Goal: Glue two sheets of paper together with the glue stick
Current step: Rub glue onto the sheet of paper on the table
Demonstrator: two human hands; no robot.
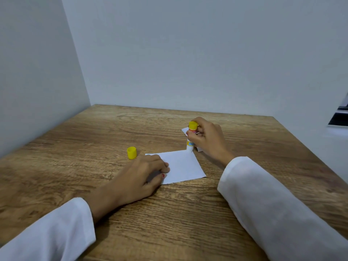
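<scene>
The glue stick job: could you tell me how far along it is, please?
Done: the yellow cap is off, standing on the table. In hand: the right hand presses the glue stick onto the near sheet, steadied by the left hand. Left: joining the second sheet.

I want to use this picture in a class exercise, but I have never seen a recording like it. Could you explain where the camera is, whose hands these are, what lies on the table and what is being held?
There is no machine here. A camera worn on a person's head looks forward and down at their own two hands. The left hand presses a white sheet of paper flat on the wooden table. The right hand grips an uncapped glue stick, its tip down at the sheet's far corner. The yellow cap stands on the table beside the sheet. Another piece of paper shows partly behind the right hand.
</scene>
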